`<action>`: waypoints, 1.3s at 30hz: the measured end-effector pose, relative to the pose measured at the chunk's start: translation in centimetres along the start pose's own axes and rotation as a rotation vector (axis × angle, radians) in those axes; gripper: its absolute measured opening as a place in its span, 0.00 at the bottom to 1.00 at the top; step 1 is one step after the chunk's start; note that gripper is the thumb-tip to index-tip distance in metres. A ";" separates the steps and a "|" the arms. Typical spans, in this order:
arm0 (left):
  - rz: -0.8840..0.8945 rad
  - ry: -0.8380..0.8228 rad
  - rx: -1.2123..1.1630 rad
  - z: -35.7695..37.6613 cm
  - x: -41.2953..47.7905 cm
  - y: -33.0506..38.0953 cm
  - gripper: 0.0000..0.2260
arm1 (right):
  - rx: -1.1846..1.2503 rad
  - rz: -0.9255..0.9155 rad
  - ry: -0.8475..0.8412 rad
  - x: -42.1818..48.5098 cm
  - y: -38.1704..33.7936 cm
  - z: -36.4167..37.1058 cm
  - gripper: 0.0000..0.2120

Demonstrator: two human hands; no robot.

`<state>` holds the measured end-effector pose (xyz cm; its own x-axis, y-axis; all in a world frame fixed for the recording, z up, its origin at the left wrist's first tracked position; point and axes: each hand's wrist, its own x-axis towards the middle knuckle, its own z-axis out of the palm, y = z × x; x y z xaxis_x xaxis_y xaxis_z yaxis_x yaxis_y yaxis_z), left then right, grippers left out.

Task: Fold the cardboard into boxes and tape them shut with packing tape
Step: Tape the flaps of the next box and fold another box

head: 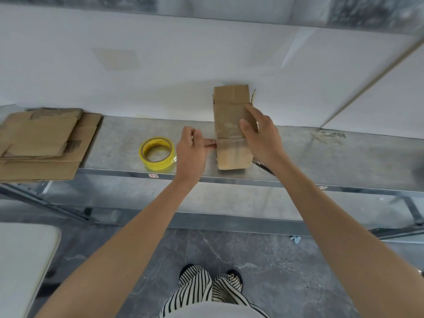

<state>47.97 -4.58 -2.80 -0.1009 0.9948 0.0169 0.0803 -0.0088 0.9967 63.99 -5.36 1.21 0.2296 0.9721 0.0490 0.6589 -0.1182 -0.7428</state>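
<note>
One box (231,154) stands on the desk (321,154) by its front edge. My right grip (260,138) wraps over it to steady it; my left grip (192,150) presses straight fingertips (212,142) to its left side, probably smoothing tape (229,140) down.

folded brown cardboard box (231,125) stands on the bench; yellow tape roll (157,153) lies flat left; flat cardboard stack (43,143) far left.

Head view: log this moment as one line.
box on table | right hand grips box | left hand touches its left side | tape roll lying free | flat cardboard stacked far left
</note>
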 end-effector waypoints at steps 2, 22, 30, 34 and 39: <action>0.014 -0.002 0.038 -0.4 0.2 0.1 0.08 | 0.018 0.008 -0.007 0.0 -0.1 0.2 0.22; -0.141 -0.030 0.187 1.0 1.3 -3.5 0.15 | 0.069 0.048 -0.116 -0.6 0.4 1.1 0.26; -0.024 -0.196 0.146 3.8 1.8 2.0 0.22 | 0.293 0.122 -0.055 -0.6 0.1 3.0 0.31; -0.035 -0.170 0.173 3.2 1.8 1.2 0.21 | 0.266 0.095 -0.016 -0.7 0.3 2.6 0.22; 0.083 -0.128 0.304 2.7 1.8 0.6 0.19 | 0.125 -0.017 -0.069 -1.0 1.2 1.9 0.22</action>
<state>50.54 -2.54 -2.38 0.0420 0.9968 0.0680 0.3773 -0.0789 0.9227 63.20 -6.09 -1.05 0.1661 0.9859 0.0197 0.5674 -0.0792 -0.8196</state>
